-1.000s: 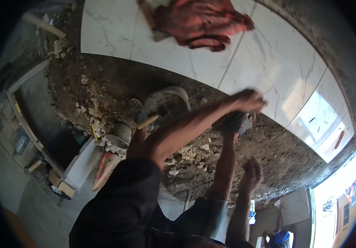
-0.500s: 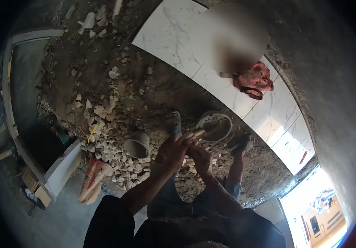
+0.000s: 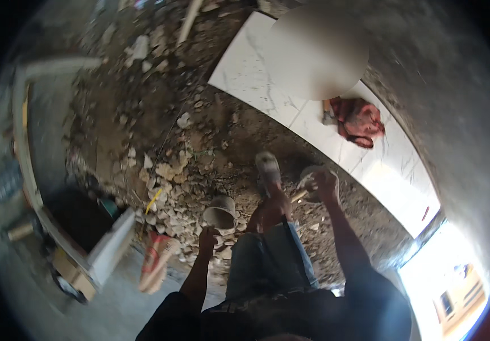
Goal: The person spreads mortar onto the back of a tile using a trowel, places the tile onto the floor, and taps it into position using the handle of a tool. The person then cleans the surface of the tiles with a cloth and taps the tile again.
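Observation:
My right hand (image 3: 326, 183) reaches down over a round grey bucket (image 3: 336, 196) by my feet, overlapping its rim. Blur hides whether its fingers grip the rim or something inside. A light wooden handle (image 3: 298, 196) sticks out from the left side of that bucket, with the tool's other end out of sight. My left hand (image 3: 208, 237) hangs low, next to a second grey bucket (image 3: 220, 213) lying tilted on the stones. Its fingers look bent, but they are too smeared to read, and nothing shows in them.
Broken stones (image 3: 168, 199) surround the tilted bucket. White marbled tiles (image 3: 313, 128) run along the right, with a red cloth bundle (image 3: 361, 122) on them. A framed pit (image 3: 83, 213) and a torn sack (image 3: 157, 261) are at left. A yellow strip (image 3: 154, 200) lies on the rubble.
My hands, together on the wooden handle before, have parted: the right moved to the right-hand bucket, the left down and left. The handle now leans by that bucket. The view has shifted.

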A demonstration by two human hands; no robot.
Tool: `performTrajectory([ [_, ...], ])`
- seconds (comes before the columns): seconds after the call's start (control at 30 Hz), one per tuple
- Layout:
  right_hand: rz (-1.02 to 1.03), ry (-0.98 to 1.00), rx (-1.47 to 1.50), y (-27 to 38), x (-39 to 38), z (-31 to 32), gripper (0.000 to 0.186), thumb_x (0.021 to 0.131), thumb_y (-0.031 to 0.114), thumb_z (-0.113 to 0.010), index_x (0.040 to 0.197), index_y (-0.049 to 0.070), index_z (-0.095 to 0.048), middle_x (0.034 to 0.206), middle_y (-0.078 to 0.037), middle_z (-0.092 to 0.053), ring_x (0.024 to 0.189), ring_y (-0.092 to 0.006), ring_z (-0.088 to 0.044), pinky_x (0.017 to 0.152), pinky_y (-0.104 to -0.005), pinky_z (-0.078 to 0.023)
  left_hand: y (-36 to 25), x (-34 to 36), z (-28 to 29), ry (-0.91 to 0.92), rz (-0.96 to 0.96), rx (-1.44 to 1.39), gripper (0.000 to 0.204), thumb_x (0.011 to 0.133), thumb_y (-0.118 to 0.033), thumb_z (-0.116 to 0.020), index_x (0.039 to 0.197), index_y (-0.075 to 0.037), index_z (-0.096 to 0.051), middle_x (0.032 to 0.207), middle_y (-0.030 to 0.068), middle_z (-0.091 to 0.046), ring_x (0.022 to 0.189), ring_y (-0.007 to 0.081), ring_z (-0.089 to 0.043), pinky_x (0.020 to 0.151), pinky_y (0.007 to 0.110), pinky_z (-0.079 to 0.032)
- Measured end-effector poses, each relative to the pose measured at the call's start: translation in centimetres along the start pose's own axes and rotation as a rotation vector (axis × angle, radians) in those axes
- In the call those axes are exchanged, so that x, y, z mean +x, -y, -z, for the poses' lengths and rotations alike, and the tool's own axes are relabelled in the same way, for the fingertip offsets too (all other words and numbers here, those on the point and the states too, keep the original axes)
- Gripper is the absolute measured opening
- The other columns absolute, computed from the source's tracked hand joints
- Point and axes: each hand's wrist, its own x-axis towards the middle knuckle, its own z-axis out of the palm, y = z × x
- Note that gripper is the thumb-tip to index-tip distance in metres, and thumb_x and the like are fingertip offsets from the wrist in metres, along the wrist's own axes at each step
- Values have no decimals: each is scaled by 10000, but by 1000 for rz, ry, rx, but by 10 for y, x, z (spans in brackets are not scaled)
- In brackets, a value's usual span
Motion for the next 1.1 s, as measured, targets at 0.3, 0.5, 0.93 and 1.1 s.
performTrajectory([
  [0.3,207,-239,-777,-259,181,32,171,817,209,-595,834,38,-596,748,-198,-606,729,-397,-607,626,-479,-484,-110,102,-61,101,81,260,198,970,-278,-501,986,-96,-577,720,9,-552,572,90,-492,489,262,-410],
  [0.5,-283,-192,-368,-233,269,-148,178,852,186,-510,884,29,-586,796,-272,-638,801,-448,-637,676,-523,-520,-327,128,-109,93,-144,173,289,972,-380,-501,1024,-103,-566,629,-15,-406,509,82,-351,469,273,-283],
  [0.93,-568,-153,-297,-281,316,-189,229,834,203,-519,870,20,-654,866,-269,-652,867,-432,-647,753,-498,-518,-409,204,-258,606,-71,779,343,963,-277,-461,1183,-20,-512,818,73,-552,651,129,-531,611,270,-434],
  [1.1,-669,-203,-389,-234,335,-214,197,791,140,-543,786,-17,-662,863,-284,-655,844,-457,-651,761,-507,-529,-420,251,-219,655,-66,1040,381,928,-196,-483,1247,13,-471,1163,187,-568,928,262,-625,821,350,-485],
])
